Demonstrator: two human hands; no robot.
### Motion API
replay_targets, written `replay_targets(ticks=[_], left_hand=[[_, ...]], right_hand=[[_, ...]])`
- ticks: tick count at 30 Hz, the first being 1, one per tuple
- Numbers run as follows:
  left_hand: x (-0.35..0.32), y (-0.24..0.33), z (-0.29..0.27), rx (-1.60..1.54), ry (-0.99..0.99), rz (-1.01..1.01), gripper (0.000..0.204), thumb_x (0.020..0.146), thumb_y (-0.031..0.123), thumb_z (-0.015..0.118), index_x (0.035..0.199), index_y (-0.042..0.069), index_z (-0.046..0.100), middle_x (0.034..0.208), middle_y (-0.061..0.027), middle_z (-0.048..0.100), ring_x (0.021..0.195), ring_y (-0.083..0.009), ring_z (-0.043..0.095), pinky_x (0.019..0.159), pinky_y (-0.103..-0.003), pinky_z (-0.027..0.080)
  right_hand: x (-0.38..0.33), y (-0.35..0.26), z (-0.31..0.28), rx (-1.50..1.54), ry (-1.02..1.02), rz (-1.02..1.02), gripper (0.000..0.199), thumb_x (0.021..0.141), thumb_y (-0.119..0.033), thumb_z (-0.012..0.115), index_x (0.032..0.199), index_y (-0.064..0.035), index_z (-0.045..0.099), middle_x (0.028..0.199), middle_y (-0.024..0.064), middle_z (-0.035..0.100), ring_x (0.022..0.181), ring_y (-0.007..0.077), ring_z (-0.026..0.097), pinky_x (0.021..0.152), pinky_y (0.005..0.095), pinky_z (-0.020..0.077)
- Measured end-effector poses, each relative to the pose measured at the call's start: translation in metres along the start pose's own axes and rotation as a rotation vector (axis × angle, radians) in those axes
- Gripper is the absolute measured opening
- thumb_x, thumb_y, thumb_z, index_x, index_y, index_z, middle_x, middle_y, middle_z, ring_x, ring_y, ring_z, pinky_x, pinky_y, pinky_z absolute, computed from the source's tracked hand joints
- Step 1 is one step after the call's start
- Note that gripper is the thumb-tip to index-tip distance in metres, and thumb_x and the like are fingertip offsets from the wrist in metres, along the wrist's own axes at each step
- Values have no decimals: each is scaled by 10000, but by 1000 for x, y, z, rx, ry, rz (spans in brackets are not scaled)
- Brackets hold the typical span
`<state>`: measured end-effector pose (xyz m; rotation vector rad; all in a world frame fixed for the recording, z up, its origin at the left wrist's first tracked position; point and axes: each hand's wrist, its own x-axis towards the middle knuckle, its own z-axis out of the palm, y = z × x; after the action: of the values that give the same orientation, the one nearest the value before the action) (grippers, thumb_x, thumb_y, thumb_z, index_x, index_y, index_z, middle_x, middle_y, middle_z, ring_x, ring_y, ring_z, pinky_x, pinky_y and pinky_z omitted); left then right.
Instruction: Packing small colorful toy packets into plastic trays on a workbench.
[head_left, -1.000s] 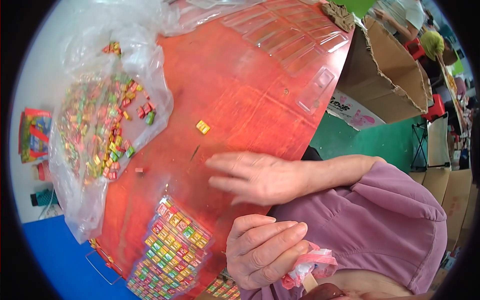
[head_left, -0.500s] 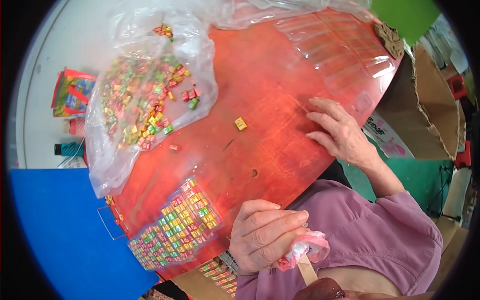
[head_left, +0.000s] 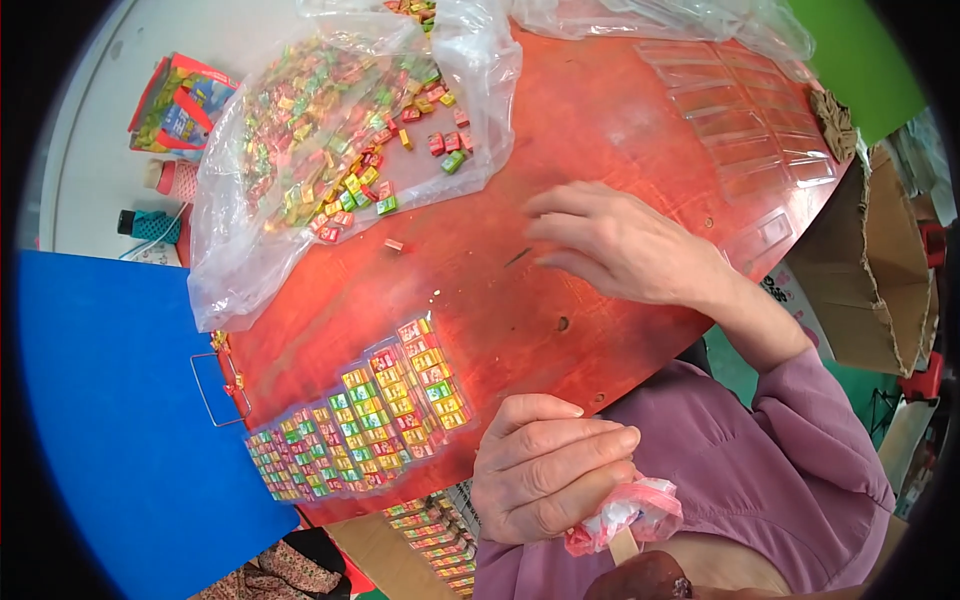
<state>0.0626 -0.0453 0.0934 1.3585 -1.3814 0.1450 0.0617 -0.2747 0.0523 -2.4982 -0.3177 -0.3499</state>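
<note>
My left hand (head_left: 550, 470), at the lower middle, is closed around a pink-and-white wrapper (head_left: 640, 508). A flat wooden stick (head_left: 624, 547) comes out of it, with a brown-coated ice cream bar (head_left: 640, 580) at the bottom edge. My right hand (head_left: 615, 240) reaches in over the red table (head_left: 620, 345), fingers stretched and apart, slightly blurred. Whatever lies under its fingertips is hidden. To its left, small wrapped candies (head_left: 330, 130) in red, yellow and green lie in and around a clear plastic bag (head_left: 235, 285). Clear trays of candies (head_left: 375, 415) stand in rows at the near left.
Empty clear plastic trays (head_left: 740, 110) lie at the far right, near a brown crumpled cloth (head_left: 832, 122). An open cardboard box (head_left: 865, 270) stands beyond the right edge. A blue board (head_left: 120, 420), a metal wire handle (head_left: 208, 390) and a colourful bag (head_left: 180, 105) are on the left.
The view has shifted, moving the table's contents. My right hand has moved left to where a lone yellow candy lay, and that candy is now out of sight. My left hand still holds the wrapper.
</note>
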Motion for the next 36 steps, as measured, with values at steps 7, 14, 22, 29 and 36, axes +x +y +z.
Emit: replay_targets(ticks=[7,14,22,29,36], left_hand=[[-26,-19,1,-48,172,-105,255,835,189,751,1018,37,660,992,-123,735,806,-213,705,718,-360,532],[-61,-48,-4,-27,329,-389,472,808,334,817,1097,7,638,960,-140,724,780,-263,683,705,-412,540],[-61,-53,-5,-83,276,-286,431,805,273,805,1109,16,638,993,-146,728,807,-268,699,733,-419,544],[-56,-45,3,29,248,-445,505,706,250,892,1089,24,653,961,-119,731,752,-262,672,692,-406,537],[-54,-49,5,29,338,-381,429,724,143,857,1075,21,643,921,-109,717,745,-271,664,690,-405,530]], right_hand=[[137,13,59,35,-201,-217,195,883,-107,634,1029,20,612,1051,169,616,1004,353,623,821,433,531],[243,37,162,-30,-128,-511,302,864,-148,633,1148,-49,615,1143,158,612,1175,344,560,977,480,457],[290,15,186,-305,217,-580,492,867,-298,626,1336,-175,543,1375,152,493,1268,358,460,1036,609,348],[295,37,190,-309,124,-437,444,824,-325,638,1255,-217,623,1363,132,521,1218,361,512,995,535,418],[247,43,129,-454,-172,-314,289,810,-298,652,1040,-130,704,1280,120,549,1128,339,572,859,467,522]])
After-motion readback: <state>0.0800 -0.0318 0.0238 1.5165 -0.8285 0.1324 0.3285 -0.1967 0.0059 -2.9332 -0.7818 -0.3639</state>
